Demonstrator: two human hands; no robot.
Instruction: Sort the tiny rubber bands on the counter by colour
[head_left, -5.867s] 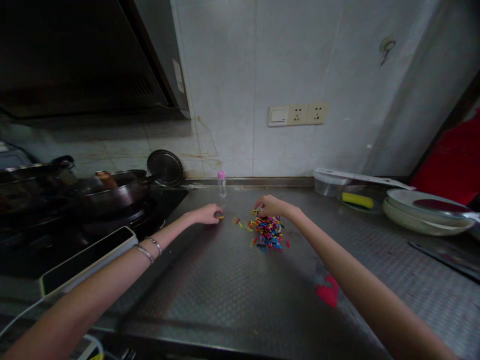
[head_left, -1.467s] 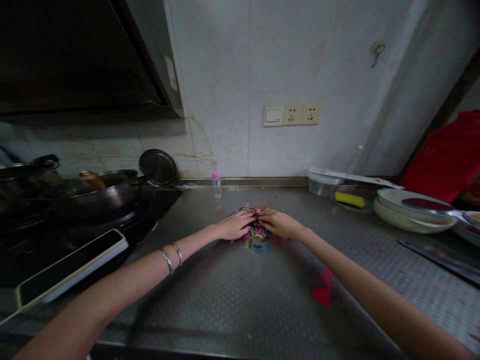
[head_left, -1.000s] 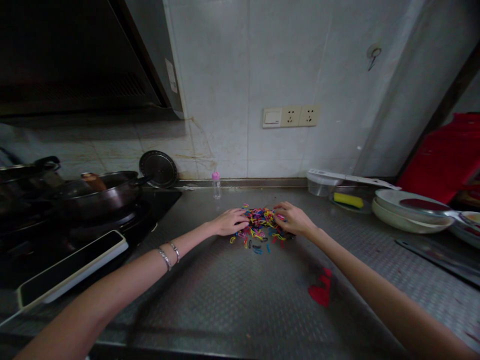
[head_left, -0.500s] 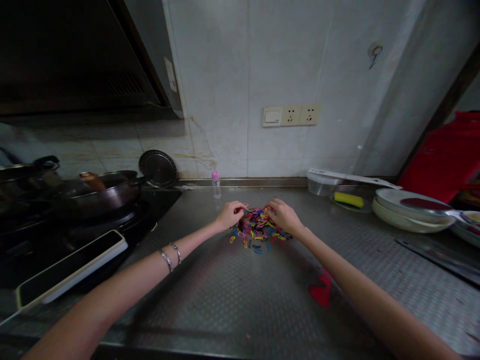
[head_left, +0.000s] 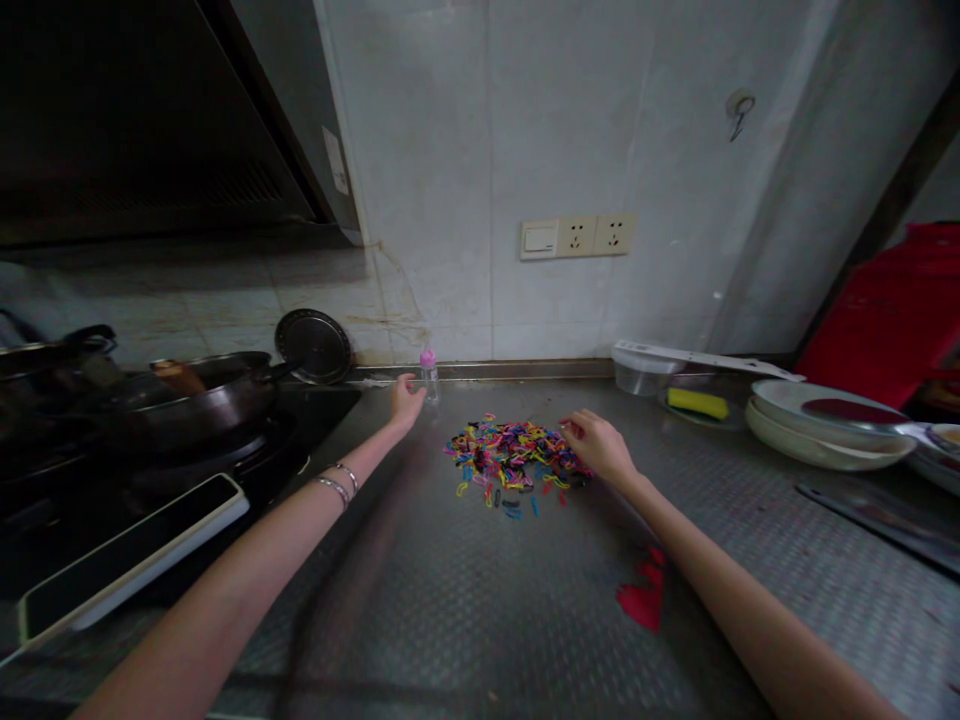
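A pile of small colourful rubber bands (head_left: 510, 460) lies spread on the steel counter (head_left: 487, 600). My right hand (head_left: 596, 445) rests at the pile's right edge, fingers curled loosely on the bands. My left hand (head_left: 406, 397) is stretched far forward to the back of the counter, fingers open, right beside a small clear bottle with a pink cap (head_left: 429, 375). It is at the bottle or just short of it, with no grip visible. Two bracelets sit on my left wrist.
On the left a black stove holds a dark pan (head_left: 202, 395) and a pot; a round lid (head_left: 313, 346) leans on the wall. Stacked plates (head_left: 825, 425), a yellow sponge (head_left: 697, 402) and a clear container (head_left: 641, 368) stand right. A red scrap (head_left: 641, 600) lies near.
My left hand left the pile and reached forward to the pink-capped bottle. The pile of bands, gathered between both hands before, now lies spread wider. My right hand slid to its right edge.
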